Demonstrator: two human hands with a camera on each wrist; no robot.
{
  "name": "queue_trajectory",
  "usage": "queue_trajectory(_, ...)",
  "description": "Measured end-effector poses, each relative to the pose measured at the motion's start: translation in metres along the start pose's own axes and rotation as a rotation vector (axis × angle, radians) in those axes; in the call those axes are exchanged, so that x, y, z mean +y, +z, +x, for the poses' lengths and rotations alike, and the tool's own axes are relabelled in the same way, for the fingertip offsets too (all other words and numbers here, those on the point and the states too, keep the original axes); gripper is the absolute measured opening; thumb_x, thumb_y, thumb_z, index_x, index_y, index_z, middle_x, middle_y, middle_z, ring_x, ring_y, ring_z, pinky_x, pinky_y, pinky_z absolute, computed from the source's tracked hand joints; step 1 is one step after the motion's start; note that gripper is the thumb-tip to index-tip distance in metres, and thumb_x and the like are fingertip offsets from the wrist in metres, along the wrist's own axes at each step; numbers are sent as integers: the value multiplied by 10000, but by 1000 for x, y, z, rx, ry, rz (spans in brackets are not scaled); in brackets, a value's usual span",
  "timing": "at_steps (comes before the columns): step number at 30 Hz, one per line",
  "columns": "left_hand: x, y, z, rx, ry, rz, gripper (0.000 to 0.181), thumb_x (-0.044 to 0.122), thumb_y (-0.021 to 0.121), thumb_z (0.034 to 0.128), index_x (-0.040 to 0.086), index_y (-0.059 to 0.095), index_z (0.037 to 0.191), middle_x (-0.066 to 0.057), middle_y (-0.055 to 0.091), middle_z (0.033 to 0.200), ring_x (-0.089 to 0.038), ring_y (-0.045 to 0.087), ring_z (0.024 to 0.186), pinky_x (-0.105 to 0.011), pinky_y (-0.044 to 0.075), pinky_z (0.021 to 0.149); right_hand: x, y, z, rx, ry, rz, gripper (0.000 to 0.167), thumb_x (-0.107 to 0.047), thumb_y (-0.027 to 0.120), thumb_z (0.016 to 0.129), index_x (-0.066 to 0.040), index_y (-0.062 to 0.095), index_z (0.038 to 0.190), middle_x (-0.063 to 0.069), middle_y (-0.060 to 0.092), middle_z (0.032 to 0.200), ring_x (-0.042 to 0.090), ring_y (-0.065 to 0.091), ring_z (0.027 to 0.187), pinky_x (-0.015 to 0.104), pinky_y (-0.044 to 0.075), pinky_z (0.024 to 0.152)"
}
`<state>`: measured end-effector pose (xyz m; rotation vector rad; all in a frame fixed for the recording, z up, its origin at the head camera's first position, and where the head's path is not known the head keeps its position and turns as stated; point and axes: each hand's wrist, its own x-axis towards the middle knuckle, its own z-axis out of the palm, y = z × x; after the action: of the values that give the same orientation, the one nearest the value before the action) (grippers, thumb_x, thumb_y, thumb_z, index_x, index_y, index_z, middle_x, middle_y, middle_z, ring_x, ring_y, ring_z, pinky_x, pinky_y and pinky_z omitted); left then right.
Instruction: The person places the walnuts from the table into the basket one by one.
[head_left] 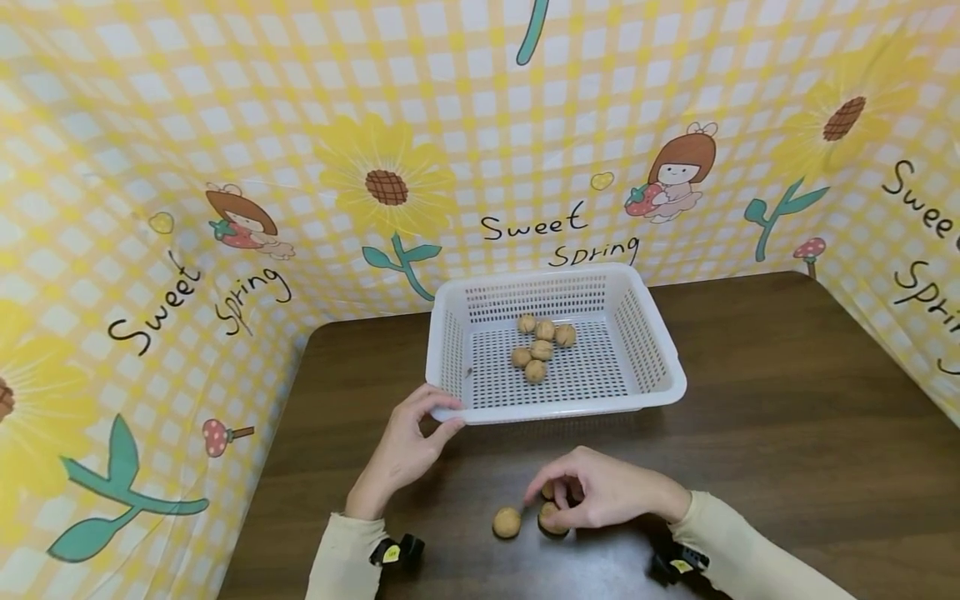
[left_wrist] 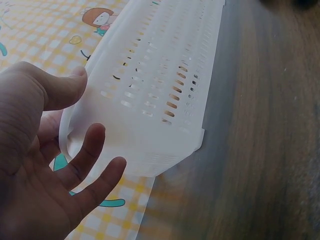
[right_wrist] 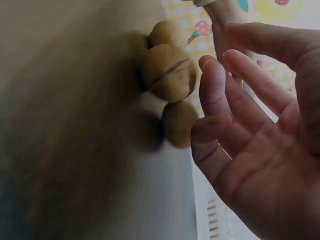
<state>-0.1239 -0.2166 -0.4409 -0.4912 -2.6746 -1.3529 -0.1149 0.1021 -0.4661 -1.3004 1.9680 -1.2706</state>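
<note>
A white plastic basket (head_left: 555,408) with slotted walls stands on the table, several walnuts (head_left: 535,372) lying on its floor. At its near left corner my left hand (head_left: 411,442) grips the rim, thumb on the near side. The left wrist view shows two fingers of that hand (left_wrist: 45,145) held away from the basket wall (left_wrist: 150,100). My right hand (head_left: 600,492) hovers over loose walnuts (head_left: 553,518) in front of the basket, partly hiding one. In the right wrist view its bent fingers (right_wrist: 212,87) are spread beside three walnuts (right_wrist: 169,72), holding none.
A dark wooden table (head_left: 757,383) carries everything. Yellow checked cloth (head_left: 480,150) with printed flowers and lettering rises behind the table and along both sides. Left of the right hand, one walnut (head_left: 507,522) sits a little apart from the others.
</note>
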Motion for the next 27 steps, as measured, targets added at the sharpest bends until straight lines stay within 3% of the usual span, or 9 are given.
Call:
queue_trajectory(9,0,0,0,-6,-9,-3,121,144,785,980,209,767,1081,60,697,1160,-124,637,1058,-493,550,930,8,4,-17,10,17,-20,288,-188,809,958,-200,753,1240,-57,714,826,-96,561,690,150,467,541)
queue_trajectory(18,0,1,0,-8,-12,-5,123,146,781,983,207,768,1089,60,696,1162,-124,631,1055,-478,549,917,14,10,-24,36,-23,-78,311,-120,823,927,-178,747,1223,-53,727,909,-105,590,754,155,510,576)
queue_trajectory(27,0,0,0,5,-6,1,124,133,790,973,199,772,1077,58,700,1146,-120,634,1050,-473,549,911,13,10,-30,17,11,-74,370,-140,850,910,-184,724,1255,-63,716,823,-119,550,682,146,503,558)
